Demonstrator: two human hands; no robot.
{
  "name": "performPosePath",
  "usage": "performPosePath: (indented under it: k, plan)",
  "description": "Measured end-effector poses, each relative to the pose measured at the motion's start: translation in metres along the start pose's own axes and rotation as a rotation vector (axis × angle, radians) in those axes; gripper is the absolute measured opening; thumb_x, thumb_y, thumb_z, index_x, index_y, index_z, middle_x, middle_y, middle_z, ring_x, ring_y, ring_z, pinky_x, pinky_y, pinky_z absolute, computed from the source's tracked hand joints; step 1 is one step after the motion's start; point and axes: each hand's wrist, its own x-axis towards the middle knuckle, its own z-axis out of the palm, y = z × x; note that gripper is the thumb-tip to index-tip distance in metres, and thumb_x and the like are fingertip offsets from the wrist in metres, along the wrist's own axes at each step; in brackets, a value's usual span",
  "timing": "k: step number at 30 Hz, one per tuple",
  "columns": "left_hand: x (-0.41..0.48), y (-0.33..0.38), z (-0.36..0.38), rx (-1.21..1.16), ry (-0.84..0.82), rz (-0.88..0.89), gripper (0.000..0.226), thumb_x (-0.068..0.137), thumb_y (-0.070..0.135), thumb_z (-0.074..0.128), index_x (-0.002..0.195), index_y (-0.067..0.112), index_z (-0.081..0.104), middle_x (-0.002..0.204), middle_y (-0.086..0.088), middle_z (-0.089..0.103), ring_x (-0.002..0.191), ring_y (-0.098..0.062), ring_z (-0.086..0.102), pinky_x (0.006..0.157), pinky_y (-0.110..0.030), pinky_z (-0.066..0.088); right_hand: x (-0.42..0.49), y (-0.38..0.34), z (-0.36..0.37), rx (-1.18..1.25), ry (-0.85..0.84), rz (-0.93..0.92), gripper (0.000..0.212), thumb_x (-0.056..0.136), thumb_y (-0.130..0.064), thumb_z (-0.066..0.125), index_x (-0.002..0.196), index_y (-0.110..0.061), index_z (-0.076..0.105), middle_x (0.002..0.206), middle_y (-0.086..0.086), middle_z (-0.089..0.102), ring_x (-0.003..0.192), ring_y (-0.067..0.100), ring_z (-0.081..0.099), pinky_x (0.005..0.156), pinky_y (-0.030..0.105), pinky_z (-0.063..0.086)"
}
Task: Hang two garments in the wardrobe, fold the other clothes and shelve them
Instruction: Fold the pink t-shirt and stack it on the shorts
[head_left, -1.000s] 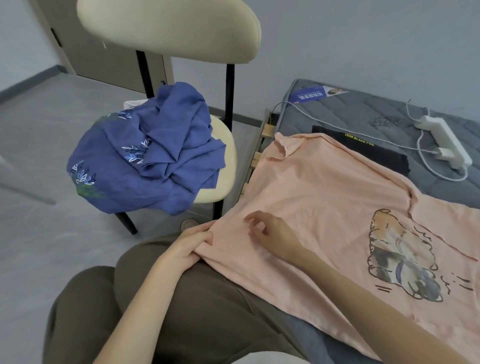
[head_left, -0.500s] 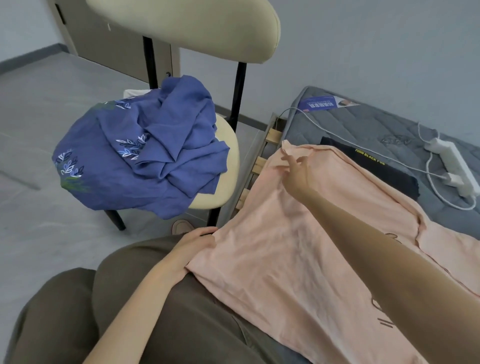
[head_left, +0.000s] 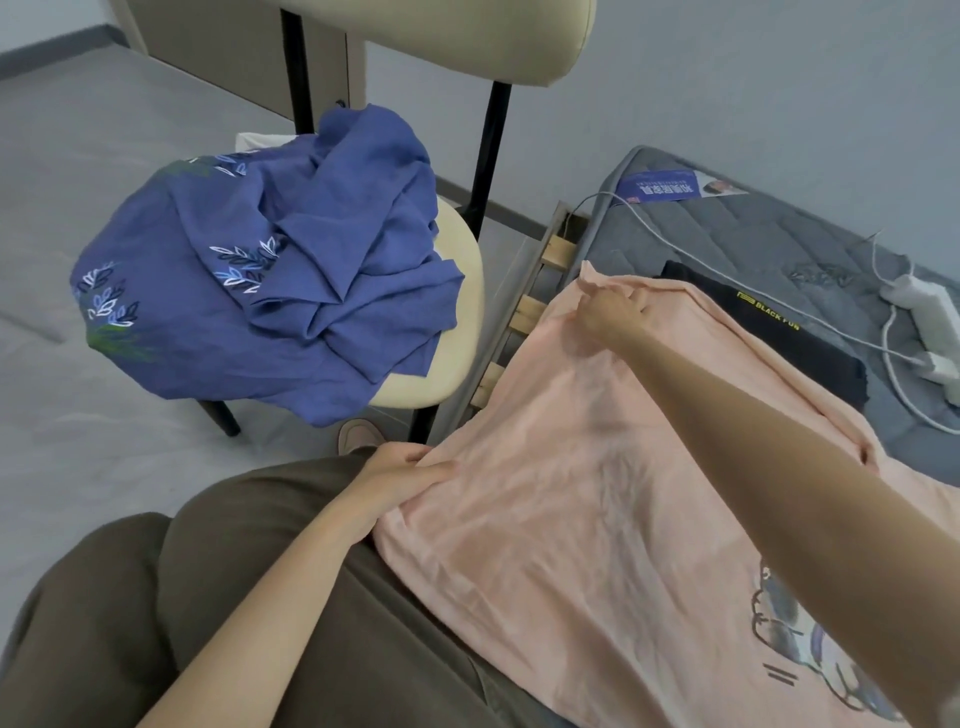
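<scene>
I read yellow "BLACK FUN" on the black garment (head_left: 810, 364) at 3 o'clock. The blue mattress label (head_left: 670, 188) at 1 o'clock is unreadable to me.

Pink shirt (head_left: 545, 519) you are holding: thin knit cloth, matt, finely creased; its printed picture looks flat, no sheen.

Blue garment (head_left: 311, 291): woven cloth, matt, heavily crumpled. Leaf motifs are thread or print; you cannot tell which from here.

Chair seat (head_left: 447, 374): smooth cream covering, leather-like, faint sheen.

Chair posts (head_left: 485, 156): black, smooth, matt, apparently metal.

Mattress (head_left: 753, 244): grey quilted cloth, matt.

Black garment (head_left: 779, 343): dull cloth with printed yellow lettering.

Slats (head_left: 558, 249) at the bed's edge: bare pale wood, unfinished look.

Power strip (head_left: 930, 312) and cable (head_left: 727, 280): white plastic, smooth, slightly glossy.

Your trousers (head_left: 234, 571): olive cloth, matt.

Floor (head_left: 78, 156): grey, smooth, matt.
</scene>
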Motion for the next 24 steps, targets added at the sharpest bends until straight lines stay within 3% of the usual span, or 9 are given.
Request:
performPosePath:
  k: [3,6,9,11,14,16,20,24]
  plan:
    - [0.004,-0.001,0.002,0.001,0.0,0.01,0.005,0.079,0.028,0.072,0.08,0.023,0.074,0.076,0.009,0.072,0.076,-0.006,0.066,0.062,-0.017,0.046,0.008,0.004,-0.01,0.289,0.216,-0.096,0.039,0.1,-0.018,0.027,0.138,-0.021,0.035,0.141,0.015,0.04,0.126,0.038,0.039,0.101,0.046,0.03]
    - [0.006,0.001,0.003,-0.006,0.004,0.025,0.005,0.081,0.025,0.069,0.077,0.027,0.072,0.069,0.017,0.07,0.064,0.005,0.063,0.052,-0.01,0.041,0.02,0.003,-0.022,0.616,0.246,-0.173,0.032,0.1,-0.014,0.031,0.13,-0.005,0.039,0.134,0.017,0.045,0.122,0.033,0.047,0.095,0.033,0.038]
    - [0.008,0.002,0.003,-0.002,0.011,0.026,0.004,0.081,0.023,0.068,0.081,0.024,0.072,0.072,0.014,0.07,0.067,0.002,0.063,0.052,-0.012,0.041,0.026,0.001,-0.022,0.737,0.121,-0.128,0.047,0.103,-0.017,0.032,0.149,-0.009,0.025,0.16,0.009,0.006,0.145,0.026,0.018,0.116,0.036,0.023]
    - [0.008,0.004,0.003,0.007,0.002,0.016,0.006,0.082,0.021,0.066,0.086,0.018,0.071,0.079,0.007,0.07,0.069,-0.002,0.061,0.055,-0.013,0.042,0.024,0.002,-0.014,0.655,0.079,-0.177,0.049,0.102,-0.016,0.035,0.15,-0.017,0.025,0.161,0.008,0.002,0.146,0.026,0.013,0.116,0.037,0.017]
    - [0.01,0.004,0.004,0.033,0.016,-0.021,0.015,0.081,0.023,0.067,0.094,0.016,0.063,0.093,0.002,0.065,0.077,-0.005,0.057,0.06,-0.018,0.039,0.016,0.006,-0.003,0.503,0.13,-0.317,0.045,0.097,-0.005,0.037,0.14,-0.017,0.047,0.152,0.009,0.032,0.139,0.028,0.03,0.11,0.038,0.028]
    - [0.01,0.005,0.005,0.052,0.033,-0.07,0.023,0.081,0.03,0.069,0.099,0.021,0.056,0.098,0.007,0.057,0.082,-0.005,0.052,0.06,-0.02,0.036,0.013,0.007,0.003,0.316,0.127,-0.391,0.047,0.092,0.002,0.04,0.132,-0.019,0.055,0.147,0.005,0.042,0.136,0.028,0.035,0.106,0.041,0.033]
    - [0.01,0.002,0.005,0.08,-0.009,-0.107,0.034,0.08,0.041,0.07,0.107,0.024,0.057,0.105,0.008,0.058,0.091,-0.009,0.056,0.067,-0.021,0.041,0.008,0.0,0.007,-0.068,-0.009,-0.488,0.051,0.092,-0.002,0.047,0.135,-0.028,0.05,0.151,0.002,0.035,0.136,0.034,0.025,0.106,0.048,0.025]
    - [0.008,0.001,0.003,0.033,-0.036,-0.092,0.031,0.08,0.044,0.07,0.089,0.014,0.073,0.088,0.001,0.07,0.08,-0.011,0.064,0.064,-0.02,0.045,0.009,-0.012,0.011,-0.281,-0.17,-0.473,0.056,0.092,0.0,0.046,0.138,-0.032,0.045,0.156,-0.001,0.022,0.14,0.039,0.01,0.108,0.055,0.019]
